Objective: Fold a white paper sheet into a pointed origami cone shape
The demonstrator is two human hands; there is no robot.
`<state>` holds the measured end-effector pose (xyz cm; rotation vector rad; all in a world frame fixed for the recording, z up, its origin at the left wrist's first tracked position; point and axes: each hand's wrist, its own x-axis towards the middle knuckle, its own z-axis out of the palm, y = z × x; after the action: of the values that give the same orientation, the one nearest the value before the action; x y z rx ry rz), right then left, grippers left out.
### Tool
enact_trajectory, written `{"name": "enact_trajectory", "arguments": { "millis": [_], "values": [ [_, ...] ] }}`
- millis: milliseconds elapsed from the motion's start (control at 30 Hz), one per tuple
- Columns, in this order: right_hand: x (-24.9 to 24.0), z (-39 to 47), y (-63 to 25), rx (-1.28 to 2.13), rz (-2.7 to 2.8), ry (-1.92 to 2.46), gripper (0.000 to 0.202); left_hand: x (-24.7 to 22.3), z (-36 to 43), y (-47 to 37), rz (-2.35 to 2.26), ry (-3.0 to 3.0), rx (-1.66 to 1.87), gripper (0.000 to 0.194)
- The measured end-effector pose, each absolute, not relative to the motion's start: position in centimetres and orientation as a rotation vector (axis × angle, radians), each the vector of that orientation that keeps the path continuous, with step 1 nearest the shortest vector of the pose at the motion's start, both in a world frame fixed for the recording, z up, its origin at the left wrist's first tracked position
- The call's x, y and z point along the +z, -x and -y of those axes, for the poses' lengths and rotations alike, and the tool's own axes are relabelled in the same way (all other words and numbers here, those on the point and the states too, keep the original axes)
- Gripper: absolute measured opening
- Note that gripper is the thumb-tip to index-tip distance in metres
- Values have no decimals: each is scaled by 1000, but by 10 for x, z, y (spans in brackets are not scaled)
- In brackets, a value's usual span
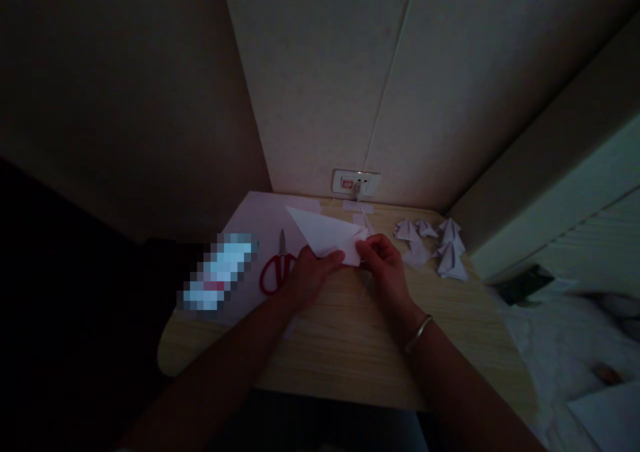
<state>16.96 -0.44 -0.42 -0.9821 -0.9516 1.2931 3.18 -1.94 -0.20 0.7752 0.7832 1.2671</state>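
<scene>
A folded white paper (325, 232) is held between both hands above the wooden table (350, 345); its pointed corner reaches up to the left. My left hand (317, 272) grips the lower edge, thumb on top. At the paper's right end, my right hand (383, 259) pinches it between thumb and fingertips. Red-handled scissors (273, 275) lie just left of my left hand, on white paper sheets (250, 222). To the right of my right hand stand several folded paper pieces (453, 259).
A blurred-out bright phone-like object (220, 272) lies on the left of the table. Behind the table, a wall socket (356, 183) holds a plug. At the right, past the table edge, is a pale bedding-like surface (555, 352) with a green packet (527, 284).
</scene>
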Motion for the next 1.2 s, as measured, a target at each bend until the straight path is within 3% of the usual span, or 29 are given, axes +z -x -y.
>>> {"name": "enact_trajectory", "arguments": {
  "millis": [633, 1200],
  "values": [
    [3, 5, -171, 1309, 811, 937, 20, -5, 18, -31, -775, -798, 1211, 31],
    [-6, -2, -176, 1082, 780, 1026, 22, -8, 16, -34, -798, -838, 1181, 36]
  ]
}}
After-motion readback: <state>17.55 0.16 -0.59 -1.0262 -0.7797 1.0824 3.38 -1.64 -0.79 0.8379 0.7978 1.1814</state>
